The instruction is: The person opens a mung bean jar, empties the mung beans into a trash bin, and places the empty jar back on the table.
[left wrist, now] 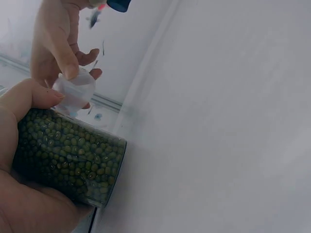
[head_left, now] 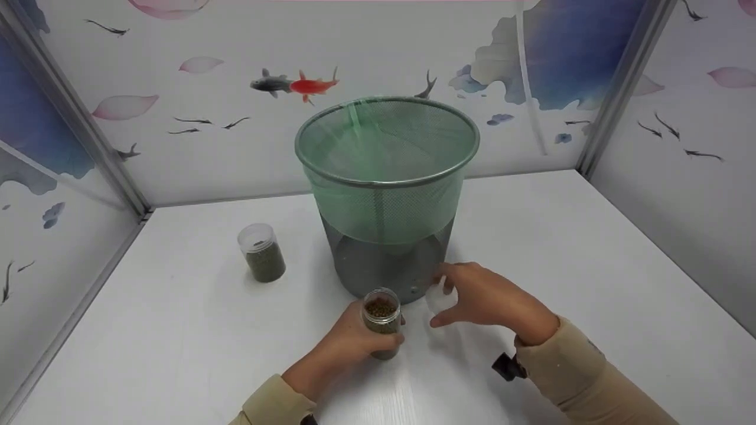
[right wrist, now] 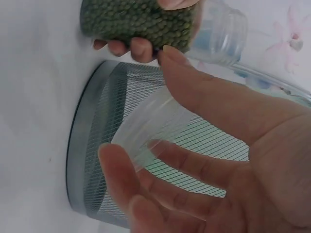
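Observation:
My left hand [head_left: 348,335] grips a clear jar [head_left: 383,319] that stands uncapped in front of the mesh bin, its mouth facing up. Green mung beans [left wrist: 73,155] fill its lower part, seen closely in the left wrist view. Just to the right, my right hand [head_left: 487,295] holds a translucent round lid [right wrist: 150,121] between thumb and fingers. That lid is apart from the jar's mouth, beside the foot of the bin. A second clear jar [head_left: 264,257], partly filled with similar green contents, stands on the table left of the bin.
The grey metal mesh bin [head_left: 381,185] stands at the table's middle, with a thin green bag [head_left: 407,209] lining its upper part. White panels [head_left: 224,153] printed with fish and petals wall in the white table [head_left: 177,330] at the back and sides.

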Action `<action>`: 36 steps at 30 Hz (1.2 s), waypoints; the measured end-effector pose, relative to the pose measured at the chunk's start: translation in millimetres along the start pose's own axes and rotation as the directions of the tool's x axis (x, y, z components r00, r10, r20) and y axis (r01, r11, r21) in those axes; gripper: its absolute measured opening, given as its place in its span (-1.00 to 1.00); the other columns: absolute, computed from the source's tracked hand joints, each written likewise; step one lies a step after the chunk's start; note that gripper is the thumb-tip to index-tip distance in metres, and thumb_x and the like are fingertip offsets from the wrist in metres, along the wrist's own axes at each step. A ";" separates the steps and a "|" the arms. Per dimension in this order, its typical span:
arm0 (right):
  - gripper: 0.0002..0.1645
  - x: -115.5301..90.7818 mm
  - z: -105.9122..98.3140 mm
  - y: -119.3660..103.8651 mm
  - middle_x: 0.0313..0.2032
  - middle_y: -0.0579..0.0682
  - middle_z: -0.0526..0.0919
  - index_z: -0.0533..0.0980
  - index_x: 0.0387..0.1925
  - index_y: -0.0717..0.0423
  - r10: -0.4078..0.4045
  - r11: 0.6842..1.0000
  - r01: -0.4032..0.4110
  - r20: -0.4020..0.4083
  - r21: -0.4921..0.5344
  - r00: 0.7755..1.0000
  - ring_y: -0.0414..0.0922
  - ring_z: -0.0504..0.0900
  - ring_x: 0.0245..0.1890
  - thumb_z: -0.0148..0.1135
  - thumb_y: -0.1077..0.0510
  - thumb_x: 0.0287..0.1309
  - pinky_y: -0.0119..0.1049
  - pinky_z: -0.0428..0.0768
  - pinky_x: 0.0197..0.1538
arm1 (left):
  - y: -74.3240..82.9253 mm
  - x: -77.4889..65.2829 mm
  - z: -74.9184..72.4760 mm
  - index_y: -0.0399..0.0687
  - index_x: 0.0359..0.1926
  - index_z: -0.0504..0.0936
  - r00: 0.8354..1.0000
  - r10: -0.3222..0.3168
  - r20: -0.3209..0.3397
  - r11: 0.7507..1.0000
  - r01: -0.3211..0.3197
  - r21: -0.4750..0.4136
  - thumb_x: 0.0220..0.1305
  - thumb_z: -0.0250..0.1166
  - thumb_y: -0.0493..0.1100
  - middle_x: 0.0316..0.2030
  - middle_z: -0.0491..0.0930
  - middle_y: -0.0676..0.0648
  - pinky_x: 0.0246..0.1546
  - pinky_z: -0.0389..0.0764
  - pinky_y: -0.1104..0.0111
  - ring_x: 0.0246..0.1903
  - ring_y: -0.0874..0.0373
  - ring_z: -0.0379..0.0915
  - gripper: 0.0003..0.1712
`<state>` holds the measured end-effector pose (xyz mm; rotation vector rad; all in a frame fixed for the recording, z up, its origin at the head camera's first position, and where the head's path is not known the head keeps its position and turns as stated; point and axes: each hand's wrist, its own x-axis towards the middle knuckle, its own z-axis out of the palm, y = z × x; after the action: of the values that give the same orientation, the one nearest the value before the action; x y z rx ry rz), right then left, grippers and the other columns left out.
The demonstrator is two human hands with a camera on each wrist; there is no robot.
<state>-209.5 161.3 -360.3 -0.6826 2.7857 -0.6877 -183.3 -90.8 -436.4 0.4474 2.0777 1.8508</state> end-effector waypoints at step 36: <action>-0.34 30.5 18.7 62.2 -0.05 0.28 0.60 0.59 0.17 0.42 0.142 0.989 -0.145 -0.098 -0.020 0.985 0.23 0.61 0.05 0.61 0.21 0.08 0.12 0.61 0.10 | 0.8 -0.7 -0.6 -0.30 0.15 0.57 1.000 0.021 0.009 0.999 -0.021 0.039 0.15 0.47 -0.35 -0.09 0.68 0.00 0.18 0.50 0.16 -0.02 0.11 0.57 -0.47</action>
<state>-255.0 188.3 -408.8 -0.4589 2.9017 -0.6719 -182.9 -91.6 -435.6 0.4875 2.1147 1.8195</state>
